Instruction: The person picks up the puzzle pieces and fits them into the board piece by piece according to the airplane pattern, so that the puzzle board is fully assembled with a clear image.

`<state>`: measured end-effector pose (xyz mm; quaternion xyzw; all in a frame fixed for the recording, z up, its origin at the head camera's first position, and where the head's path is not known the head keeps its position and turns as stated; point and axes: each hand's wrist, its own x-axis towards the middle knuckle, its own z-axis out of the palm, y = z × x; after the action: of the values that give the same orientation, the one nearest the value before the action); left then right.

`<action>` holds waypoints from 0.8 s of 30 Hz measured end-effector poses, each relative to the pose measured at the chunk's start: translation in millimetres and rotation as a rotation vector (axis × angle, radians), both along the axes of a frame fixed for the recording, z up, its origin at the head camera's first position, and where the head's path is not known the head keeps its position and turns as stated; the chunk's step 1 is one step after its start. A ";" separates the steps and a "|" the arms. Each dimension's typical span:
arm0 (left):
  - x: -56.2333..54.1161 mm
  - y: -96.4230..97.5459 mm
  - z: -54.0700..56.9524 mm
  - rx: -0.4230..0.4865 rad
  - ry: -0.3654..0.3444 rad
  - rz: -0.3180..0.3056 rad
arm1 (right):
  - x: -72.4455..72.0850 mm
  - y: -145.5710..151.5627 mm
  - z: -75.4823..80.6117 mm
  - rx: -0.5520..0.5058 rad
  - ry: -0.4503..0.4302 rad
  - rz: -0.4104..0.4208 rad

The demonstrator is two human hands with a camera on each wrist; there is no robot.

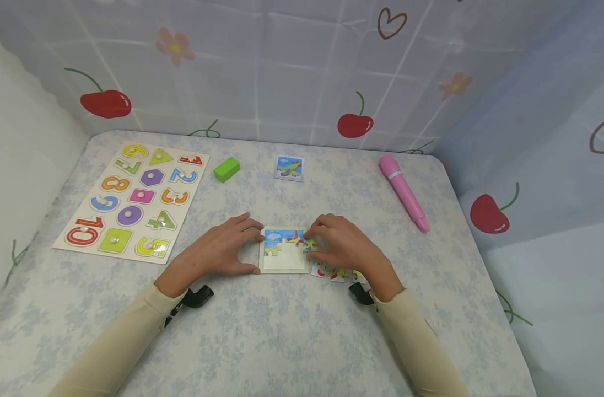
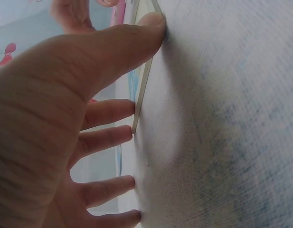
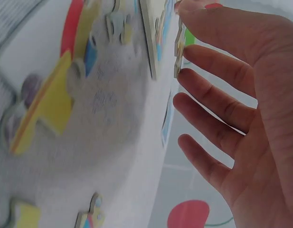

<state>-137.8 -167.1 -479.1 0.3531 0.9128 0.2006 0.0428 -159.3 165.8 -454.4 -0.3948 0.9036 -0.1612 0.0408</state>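
A small jigsaw puzzle tray (image 1: 289, 260) lies mid-table, with sky pieces along its top and a red-and-blue piece at the upper right; its lower part is bare. My left hand (image 1: 222, 247) touches the tray's left side. In the left wrist view, the thumb (image 2: 153, 23) and two fingertips rest against the tray's edge, fingers fairly straight. My right hand (image 1: 349, 248) pinches a puzzle piece (image 1: 309, 246) by the tray's right edge. The right wrist view shows that piece edge-on, raised off the table. Several loose puzzle pieces (image 1: 327, 271) lie under the right hand, which partly hides them.
A number-and-shape peg board (image 1: 185, 162) lies at the left. Farther back are a green block (image 1: 226, 170) and a small airplane picture card (image 1: 289, 168). A pink stick-shaped thing (image 1: 405, 193) lies at the right. Cherry-print curtains (image 1: 292, 71) hang behind the table.
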 end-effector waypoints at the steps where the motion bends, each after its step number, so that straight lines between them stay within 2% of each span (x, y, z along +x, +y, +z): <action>1: -0.1 0.0 0.2 0.000 -0.002 0.000 | -0.2 -2.2 -0.4 0.001 0.000 0.008; 13: 0.3 0.9 1.0 -0.013 -0.035 0.008 | 4.4 -27.7 -2.2 0.035 -0.004 0.059; 24: -0.7 0.9 1.9 -0.009 -0.033 0.001 | 3.8 -42.9 -6.3 0.047 0.040 0.081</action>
<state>-138.5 -166.2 -477.2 0.3492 0.9130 0.2025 0.0595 -155.5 123.0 -460.7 -0.4334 0.8910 -0.1300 0.0385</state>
